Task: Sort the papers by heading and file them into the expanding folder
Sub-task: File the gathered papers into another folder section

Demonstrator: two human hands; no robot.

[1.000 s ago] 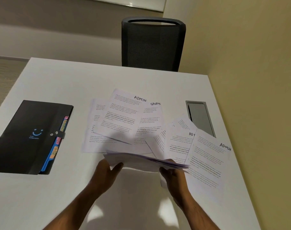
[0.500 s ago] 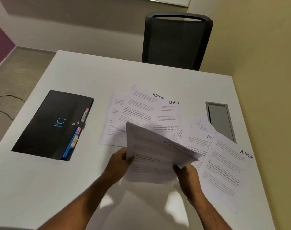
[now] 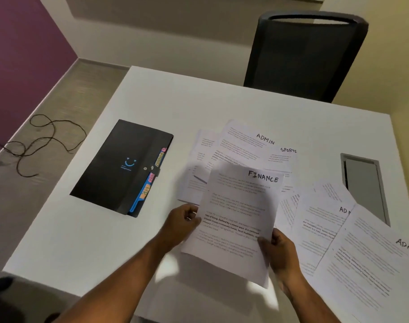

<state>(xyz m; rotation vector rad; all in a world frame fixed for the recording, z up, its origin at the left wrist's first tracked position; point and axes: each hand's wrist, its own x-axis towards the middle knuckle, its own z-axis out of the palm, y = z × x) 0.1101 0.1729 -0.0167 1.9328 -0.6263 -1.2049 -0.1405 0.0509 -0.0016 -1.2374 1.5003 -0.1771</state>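
I am holding a sheaf of papers topped by the FINANCE sheet (image 3: 236,220), lifted above the near edge of the white worktop (image 3: 152,101) and facing me. My left hand (image 3: 182,223) is pinching its left edge, fingers curled behind and thumb in front; my right hand (image 3: 277,250) is gripping the lower right edge the same way. Both forearms are reaching up from the bottom of the view, converging on the sheaf. Half a second ago the sheaf was tilted edge-on with its heading unreadable; now it is turned up flat to me. Loose ADMIN sheet (image 3: 243,145) and SPORTS sheet (image 3: 282,157) are lying beyond, two more ADMIN sheets (image 3: 366,259) to the right. The black expanding folder (image 3: 119,166) is lying closed to the left, well apart.
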